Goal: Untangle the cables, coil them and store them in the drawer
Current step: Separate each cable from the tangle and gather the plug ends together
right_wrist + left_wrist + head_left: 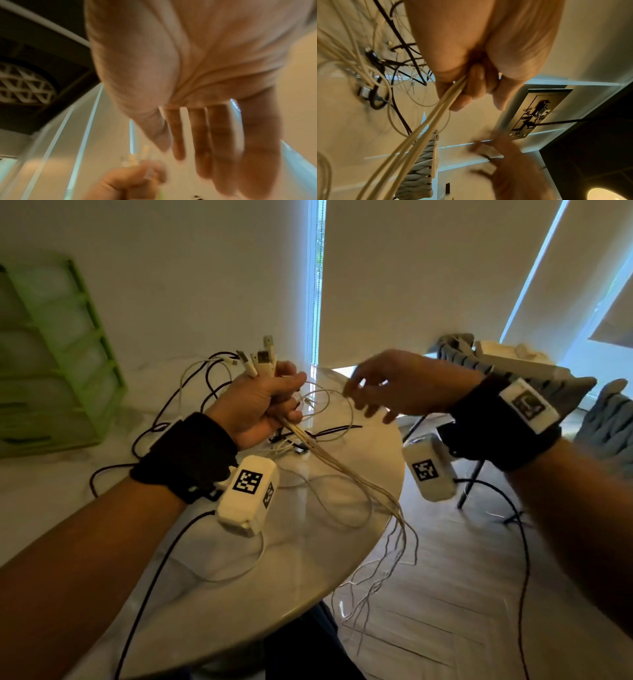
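My left hand [265,405] grips a bundle of white cables [329,460] above the round table, their USB plugs [262,359] sticking up out of the fist. The strands trail down past the table edge toward the floor. In the left wrist view the fingers [471,86] curl round the cream cables [426,128]. My right hand [387,392] hovers just right of the fist with fingers spread and holding nothing; its fingers [214,135] look straight in the right wrist view. Black cables [335,430] and more white ones lie tangled on the table. A green drawer unit [51,354] stands at the far left.
The marble-look round table [239,594] ends at a curved edge on the right, with wood floor beyond. A grey woven chair [513,371] stands behind the right hand. Black wrist-camera leads hang from both forearms.
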`<state>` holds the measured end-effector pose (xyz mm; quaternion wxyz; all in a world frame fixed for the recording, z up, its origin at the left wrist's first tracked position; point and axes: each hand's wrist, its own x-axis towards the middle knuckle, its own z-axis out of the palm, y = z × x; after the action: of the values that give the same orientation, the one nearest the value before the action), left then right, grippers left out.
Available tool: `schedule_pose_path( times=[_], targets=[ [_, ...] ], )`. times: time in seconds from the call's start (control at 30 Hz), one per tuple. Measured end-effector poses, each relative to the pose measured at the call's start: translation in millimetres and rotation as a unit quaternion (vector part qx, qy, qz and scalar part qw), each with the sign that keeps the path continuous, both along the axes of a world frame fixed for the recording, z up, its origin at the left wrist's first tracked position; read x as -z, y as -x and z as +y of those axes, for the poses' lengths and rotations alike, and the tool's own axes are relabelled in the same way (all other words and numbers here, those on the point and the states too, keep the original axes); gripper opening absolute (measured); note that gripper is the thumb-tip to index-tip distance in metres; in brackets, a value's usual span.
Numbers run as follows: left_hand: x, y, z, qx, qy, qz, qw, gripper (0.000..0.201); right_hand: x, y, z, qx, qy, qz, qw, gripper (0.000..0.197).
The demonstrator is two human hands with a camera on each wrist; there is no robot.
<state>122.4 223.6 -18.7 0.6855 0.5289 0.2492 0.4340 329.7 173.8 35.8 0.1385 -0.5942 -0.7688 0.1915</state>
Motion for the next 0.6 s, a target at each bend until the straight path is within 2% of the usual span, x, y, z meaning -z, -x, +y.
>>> schedule_pose_path(
  times=[0.07,0.1,0.17,0.27,0.4,0.5,0.6],
  targets=[
    [2,6,-2,-0.024,-0.002,0.014,1.0,0.025,-21,43,8,-0.065,-0.103,0.059,0.991,0.028],
    [3,10,-4,-0.034,-0.003,0.023,0.999,0.031,-24,65,12,-0.092,-0.135,0.052,0.985,0.035],
    [1,22,-6,-0.058,-0.01,0.047,0.997,0.038,-23,101,19,-0.143,-0.164,-0.016,0.976,0.043],
    [-3,41,-12,-0.075,-0.034,0.076,0.994,0.035,-13,135,26,-0.175,-0.168,-0.066,0.968,0.033],
    [1,61,-15,-0.092,-0.037,0.107,0.989,0.033,-1,158,32,-0.181,-0.219,-0.052,0.958,0.027],
    [1,67,-16,-0.116,-0.028,0.096,0.988,0.034,1,165,35,-0.195,-0.214,-0.006,0.957,0.039],
    [0,73,-11,-0.141,-0.02,0.082,0.986,0.031,-1,168,41,-0.205,-0.23,-0.023,0.951,0.029]
  ],
)
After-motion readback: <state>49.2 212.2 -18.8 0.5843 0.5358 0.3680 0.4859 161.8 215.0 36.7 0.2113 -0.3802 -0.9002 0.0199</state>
